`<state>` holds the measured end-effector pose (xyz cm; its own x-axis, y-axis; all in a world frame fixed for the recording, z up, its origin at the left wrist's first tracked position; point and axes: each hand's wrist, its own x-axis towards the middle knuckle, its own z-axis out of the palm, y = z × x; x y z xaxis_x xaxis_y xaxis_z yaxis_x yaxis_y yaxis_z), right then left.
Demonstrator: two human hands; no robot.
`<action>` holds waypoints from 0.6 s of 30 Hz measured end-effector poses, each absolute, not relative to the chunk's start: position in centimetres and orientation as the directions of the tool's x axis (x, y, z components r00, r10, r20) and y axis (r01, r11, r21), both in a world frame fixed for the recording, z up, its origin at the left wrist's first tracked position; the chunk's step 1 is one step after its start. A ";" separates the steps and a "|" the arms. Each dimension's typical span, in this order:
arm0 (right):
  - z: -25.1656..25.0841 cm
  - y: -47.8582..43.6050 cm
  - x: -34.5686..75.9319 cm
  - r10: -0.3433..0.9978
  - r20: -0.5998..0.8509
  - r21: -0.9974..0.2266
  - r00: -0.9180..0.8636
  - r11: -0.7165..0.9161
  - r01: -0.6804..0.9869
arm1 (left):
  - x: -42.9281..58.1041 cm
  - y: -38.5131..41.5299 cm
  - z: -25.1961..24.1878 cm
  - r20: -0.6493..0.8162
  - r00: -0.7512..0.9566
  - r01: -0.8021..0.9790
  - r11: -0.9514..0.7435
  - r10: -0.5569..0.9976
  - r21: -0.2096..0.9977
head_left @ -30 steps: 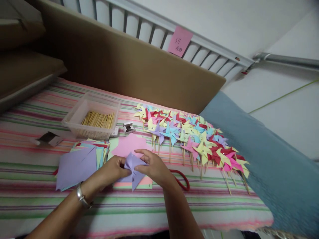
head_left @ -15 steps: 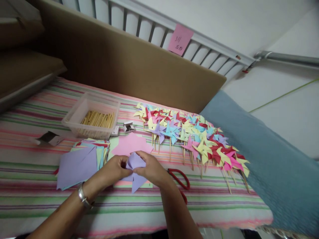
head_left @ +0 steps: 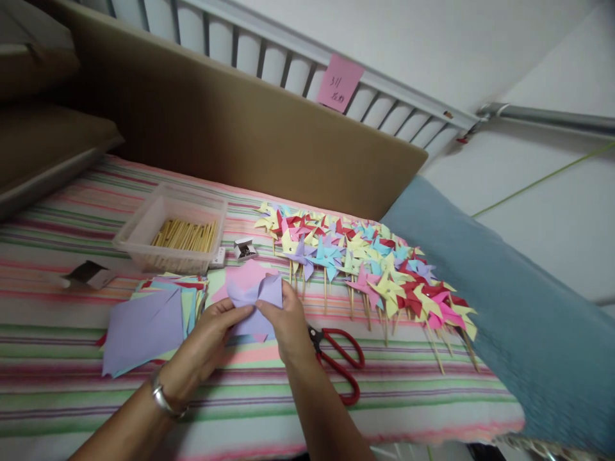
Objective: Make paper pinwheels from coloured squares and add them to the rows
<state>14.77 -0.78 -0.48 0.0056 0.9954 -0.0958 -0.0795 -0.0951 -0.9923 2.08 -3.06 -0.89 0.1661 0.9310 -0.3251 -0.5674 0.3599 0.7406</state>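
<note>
A lilac paper square point(head_left: 254, 320), partly folded at its top, is held up between both hands. My left hand point(head_left: 211, 333) pinches it from the left, thumb toward the middle. From the right, my right hand point(head_left: 287, 320) grips its edge, thumb pressed near the centre. Beneath lie a pink sheet point(head_left: 243, 275) and pale green paper. Left of my hands sits a stack of coloured paper squares with a lilac square point(head_left: 144, 330) on top. Red-handled scissors point(head_left: 343, 365) rest just right of my right wrist, blades partly hidden behind it.
Many finished paper pinwheels point(head_left: 355, 262) on sticks lie at the right. A clear plastic box point(head_left: 129, 234) holds short wooden sticks point(head_left: 185, 235). Near it are a small open box of pins point(head_left: 245, 250) and another small box point(head_left: 91, 275). Tall cardboard point(head_left: 240, 128) stands behind.
The lilac paper is opened flatter, where its points were gathered inward before. Both hands have shifted slightly, and more of the scissors shows. The view has moved a little.
</note>
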 end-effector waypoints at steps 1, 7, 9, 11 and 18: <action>-0.6 -0.9 14.5 0.995 -0.098 -0.990 0.012 -0.096 -0.103 | 2.1 -3.0 -0.9 -0.338 0.149 -0.576 0.360 0.929 0.734; -1.5 -1.0 13.3 0.994 -0.107 -0.972 0.011 -0.102 -0.211 | 1.7 -3.0 -0.7 -0.377 0.088 -0.584 0.355 0.922 0.730; -1.7 -1.0 13.1 0.994 -0.110 -0.973 0.001 -0.108 -0.206 | 1.6 -2.9 -0.5 -0.382 0.070 -0.581 0.349 0.921 0.735; -1.6 -1.0 13.2 0.993 -0.117 -0.978 0.000 -0.115 -0.171 | 1.2 -2.8 -0.4 -0.391 0.037 -0.568 0.341 0.920 0.749; -0.9 -1.8 14.5 0.951 0.310 -0.888 0.015 0.284 0.361 | -1.3 -1.6 -0.1 -0.356 -0.110 -0.519 0.251 0.928 0.817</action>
<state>14.54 -1.76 -0.93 0.0154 0.9505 0.3103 0.3608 0.2841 -0.8883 -1.33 -1.59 -0.12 -0.1104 0.9281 -0.3557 -0.5194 0.2513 0.8168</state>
